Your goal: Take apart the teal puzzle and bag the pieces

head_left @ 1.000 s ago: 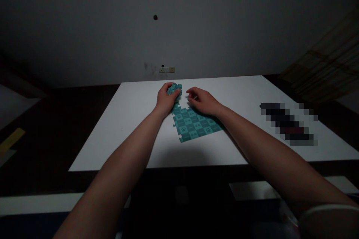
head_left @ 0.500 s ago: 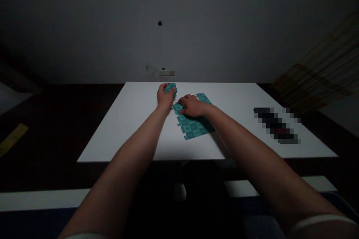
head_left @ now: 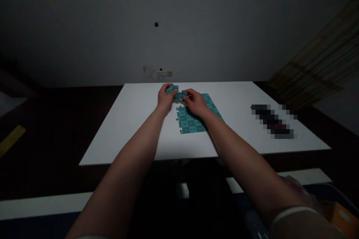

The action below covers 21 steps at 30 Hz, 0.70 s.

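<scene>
While gripping a clump of small teal jigsaw-edged pieces [head_left: 171, 89] in the curled left hand [head_left: 165, 97], pinches a knobbed teal piece [head_left: 180, 96] just beside the clump with the half-closed right hand [head_left: 198, 103]. Partly hidden by that hand, noted a teal checkered sheet [head_left: 190, 121] with knobbed left edge, flat on the white rectangular tabletop [head_left: 131, 123]. Farther right, saw a dark pixelated shape [head_left: 272, 121].

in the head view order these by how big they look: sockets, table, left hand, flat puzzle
1. Table
2. Flat puzzle, partly hidden by the right hand
3. Left hand
4. Sockets
</scene>
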{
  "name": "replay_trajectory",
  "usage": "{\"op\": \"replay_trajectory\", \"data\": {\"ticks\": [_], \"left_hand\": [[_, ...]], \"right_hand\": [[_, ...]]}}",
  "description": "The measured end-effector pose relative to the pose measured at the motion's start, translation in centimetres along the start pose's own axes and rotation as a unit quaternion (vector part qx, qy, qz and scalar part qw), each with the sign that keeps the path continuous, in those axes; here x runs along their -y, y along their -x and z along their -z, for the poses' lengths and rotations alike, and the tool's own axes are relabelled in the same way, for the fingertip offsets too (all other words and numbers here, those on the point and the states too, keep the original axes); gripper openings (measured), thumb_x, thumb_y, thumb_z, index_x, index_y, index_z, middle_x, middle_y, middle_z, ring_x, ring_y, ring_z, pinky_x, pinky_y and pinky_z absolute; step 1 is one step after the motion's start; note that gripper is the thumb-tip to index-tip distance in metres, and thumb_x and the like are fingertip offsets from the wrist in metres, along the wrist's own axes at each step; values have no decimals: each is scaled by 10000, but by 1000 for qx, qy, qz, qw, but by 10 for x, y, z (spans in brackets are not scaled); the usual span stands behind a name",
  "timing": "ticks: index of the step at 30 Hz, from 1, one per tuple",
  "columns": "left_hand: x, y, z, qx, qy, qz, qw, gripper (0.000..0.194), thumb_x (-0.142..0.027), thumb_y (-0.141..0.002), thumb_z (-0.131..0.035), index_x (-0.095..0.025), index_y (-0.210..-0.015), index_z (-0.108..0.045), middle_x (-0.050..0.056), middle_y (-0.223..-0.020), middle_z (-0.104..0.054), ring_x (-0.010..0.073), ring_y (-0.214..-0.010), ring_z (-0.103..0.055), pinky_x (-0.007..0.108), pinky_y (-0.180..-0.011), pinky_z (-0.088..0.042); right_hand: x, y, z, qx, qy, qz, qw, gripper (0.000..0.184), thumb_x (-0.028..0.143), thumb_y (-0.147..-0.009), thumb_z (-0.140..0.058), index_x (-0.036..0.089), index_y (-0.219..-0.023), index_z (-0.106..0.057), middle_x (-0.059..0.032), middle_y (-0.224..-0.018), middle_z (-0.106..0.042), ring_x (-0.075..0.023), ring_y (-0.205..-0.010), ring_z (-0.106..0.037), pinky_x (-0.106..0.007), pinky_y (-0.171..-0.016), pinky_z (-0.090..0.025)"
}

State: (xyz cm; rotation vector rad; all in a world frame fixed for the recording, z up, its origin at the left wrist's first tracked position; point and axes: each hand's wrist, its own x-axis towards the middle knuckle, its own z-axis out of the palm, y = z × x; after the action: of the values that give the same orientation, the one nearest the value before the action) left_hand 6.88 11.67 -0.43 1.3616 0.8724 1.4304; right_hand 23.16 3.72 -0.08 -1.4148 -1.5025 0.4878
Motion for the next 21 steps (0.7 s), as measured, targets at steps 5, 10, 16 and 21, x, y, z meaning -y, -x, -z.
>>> {"op": "replay_trajectory", "data": {"ticks": [5,10,16,21], "left_hand": [[-11,6,-5,65,48,66,995,248,-366,-896,-835,-272,-1084,-703,37,-1049,-720,202,-890,-691,337,-802,-591],[-20,12,-7,83,-11,44,996,353,-313,-829,-914,-263,-1123,-725,31,-1048,-710,206,-985,-695,329,-905,-573],[-12,16,-4,107,-99,-25,989,449,-208,-854,-887,-238,-1275,-735,72,-1193,-719,243,-1098,-659,395,-1001,-531],[-9,15,-3,121,-128,-43,983,434,-244,-890,-869,-228,-1301,-730,79,-1224,-717,246,-1124,-652,407,-1030,-505]], "right_hand": [[13,1,-2,-1,8,-49,999,318,239,-972,-652,273,-1284,-699,-66,-1249,-768,-217,-964,-775,-375,-911,-632],[21,1,-2,-9,36,-71,997,318,240,-947,-733,269,-1259,-683,-42,-1152,-792,-208,-928,-773,-350,-899,-630],[21,-8,46,-33,225,-94,969,264,409,-1062,-664,264,-1264,-751,-106,-1263,-814,-302,-1154,-752,-461,-1039,-587],[-3,-8,100,-71,327,-229,914,529,503,-1082,-587,51,-1280,-776,-373,-1408,-677,-512,-1401,-612,-666,-1138,-507]]}}
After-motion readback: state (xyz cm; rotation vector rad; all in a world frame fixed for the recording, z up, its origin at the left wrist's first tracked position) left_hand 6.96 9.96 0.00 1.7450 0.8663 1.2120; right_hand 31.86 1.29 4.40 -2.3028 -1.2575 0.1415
